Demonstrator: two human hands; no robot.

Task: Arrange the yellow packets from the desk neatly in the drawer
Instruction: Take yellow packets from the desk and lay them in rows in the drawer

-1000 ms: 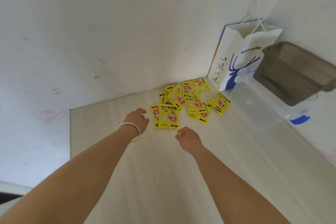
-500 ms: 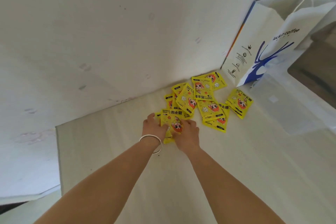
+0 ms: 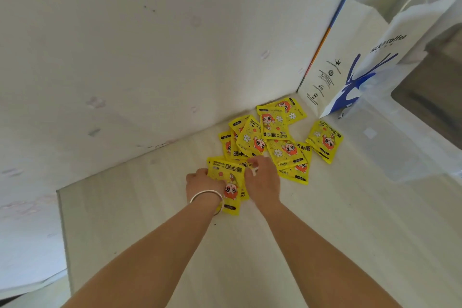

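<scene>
Two hands work at the near edge of a heap of yellow packets (image 3: 271, 132) lying on the pale counter (image 3: 325, 232), close to the far wall. The left hand (image 3: 203, 186), with a silver bangle (image 3: 207, 194) on its wrist, grips the left edge of the nearest packet (image 3: 228, 182), which lies flat with its printed face up and reaches back over the wrist. The right hand (image 3: 263, 179) rests just right of that packet with its fingers curled down onto the near edge of the heap; whether it actually pinches a packet there cannot be told. The other packets overlap one another loosely at differing angles, and one packet (image 3: 324, 141) lies a little apart to the right. Right of the heap, against the far wall, stands a white paper bag (image 3: 350, 57) with a blue deer print and coffee lettering. A clear plastic box (image 3: 400, 142) sits on the counter at the right, just beside the bag.
</scene>
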